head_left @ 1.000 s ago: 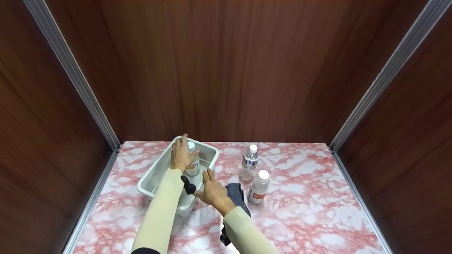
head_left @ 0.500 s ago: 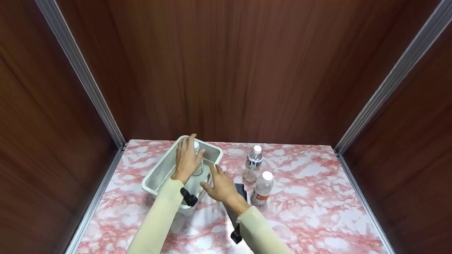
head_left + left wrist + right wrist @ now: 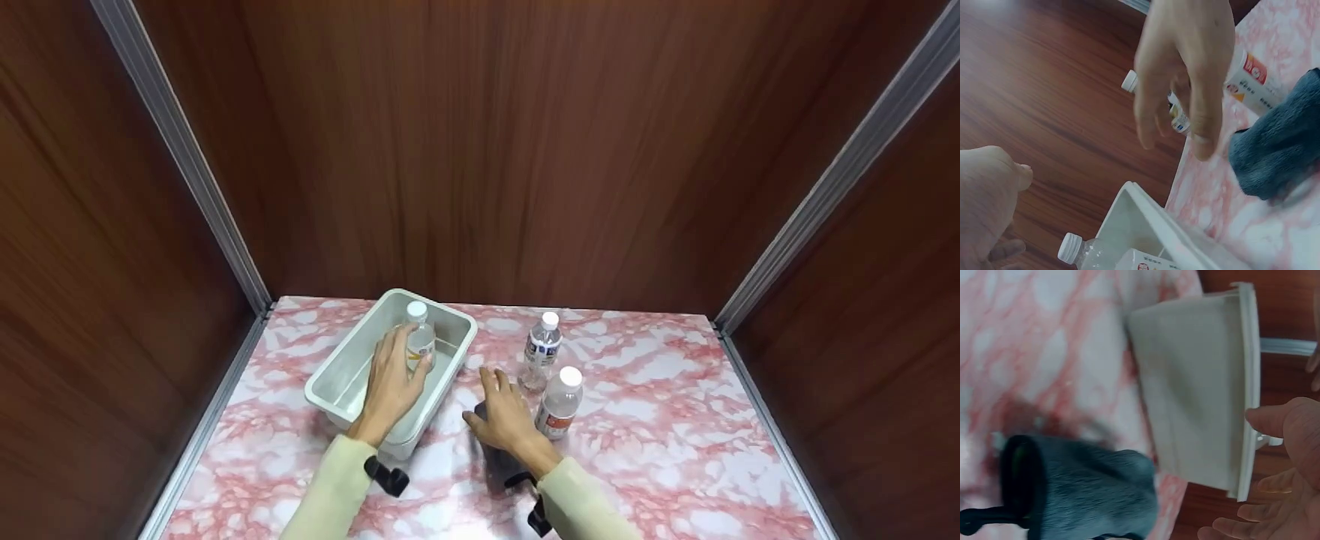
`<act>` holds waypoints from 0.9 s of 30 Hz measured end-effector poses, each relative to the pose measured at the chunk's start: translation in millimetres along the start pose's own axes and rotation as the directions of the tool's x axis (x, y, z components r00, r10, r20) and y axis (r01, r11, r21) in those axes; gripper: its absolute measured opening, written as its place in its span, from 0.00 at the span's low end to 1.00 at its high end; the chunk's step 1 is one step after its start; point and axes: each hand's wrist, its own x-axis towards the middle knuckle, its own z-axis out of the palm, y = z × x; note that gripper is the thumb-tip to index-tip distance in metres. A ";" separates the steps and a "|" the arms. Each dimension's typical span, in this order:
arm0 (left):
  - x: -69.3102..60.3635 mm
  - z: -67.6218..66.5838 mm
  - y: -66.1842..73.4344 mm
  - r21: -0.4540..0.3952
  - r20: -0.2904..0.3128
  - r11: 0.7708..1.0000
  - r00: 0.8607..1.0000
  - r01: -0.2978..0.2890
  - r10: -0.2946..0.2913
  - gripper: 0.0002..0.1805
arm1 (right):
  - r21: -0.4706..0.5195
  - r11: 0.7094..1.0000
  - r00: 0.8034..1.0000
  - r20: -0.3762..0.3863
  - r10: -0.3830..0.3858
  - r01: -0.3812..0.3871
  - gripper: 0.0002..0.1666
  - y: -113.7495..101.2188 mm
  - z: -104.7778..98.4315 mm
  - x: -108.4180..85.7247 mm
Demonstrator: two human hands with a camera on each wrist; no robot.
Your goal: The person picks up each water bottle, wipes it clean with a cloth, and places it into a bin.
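Note:
A pale grey plastic bin [image 3: 341, 375] stands at left on the table, holding an upright clear bottle [image 3: 424, 336] with a white cap. My left hand [image 3: 388, 386] hovers over the bin beside this bottle, fingers spread and relaxed; nothing is gripped. To the right of the bin, my right hand [image 3: 506, 418] hangs with loose fingers above a dark blue-grey fuzzy cloth item [image 3: 1095, 489]. In the right wrist view this item looks like an open-ended roll or sleeve, with a black strap or stem at its end. What lies inside it is too dark to tell.
Two more clear bottles stand right of my right hand: one with a blue-and-white label [image 3: 541, 352] and a nearer one with a red-and-white label [image 3: 556, 416]. Brown wood panels [image 3: 480, 150] with metal corner strips enclose the red-and-white marbled table [image 3: 660, 435].
My right hand has moved away from the bin's right rim, rightward over the dark cloth item. The left hand has drawn back toward me, exposing more of the bottle in the bin.

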 end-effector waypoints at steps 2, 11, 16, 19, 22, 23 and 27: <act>-7.3 -1.6 1.8 -0.013 0.011 1.000 1.000 -0.011 0.011 0.28 | -0.016 1.000 1.000 0.011 0.010 -0.009 0.49 6.7 5.0 -2.9; -36.9 -0.2 8.5 -0.029 0.035 1.000 0.999 -0.006 0.007 0.27 | -0.013 0.993 0.986 0.116 0.116 -0.116 0.51 29.1 29.1 -17.8; -49.5 5.2 12.5 -0.043 0.020 0.999 0.999 -0.026 0.027 0.26 | -0.034 0.989 0.981 0.124 0.148 -0.145 0.49 37.3 41.1 -24.2; -54.0 9.4 17.2 -0.051 0.017 0.998 0.999 -0.032 0.033 0.25 | -0.051 0.986 0.982 0.093 0.162 -0.158 0.48 39.4 47.9 -28.5; -55.5 14.5 24.7 -0.056 0.018 0.998 0.999 -0.037 0.038 0.24 | -0.060 0.979 0.979 0.054 0.199 -0.196 0.46 40.5 55.5 -32.2; -55.5 16.4 27.8 -0.060 0.017 0.997 0.999 -0.043 0.044 0.24 | -0.057 0.976 0.977 0.038 0.211 -0.208 0.46 41.0 58.0 -33.3; -52.8 24.0 39.7 -0.077 0.019 0.994 0.997 -0.080 0.081 0.23 | -0.058 0.969 0.970 -0.016 0.242 -0.242 0.46 44.1 67.5 -37.5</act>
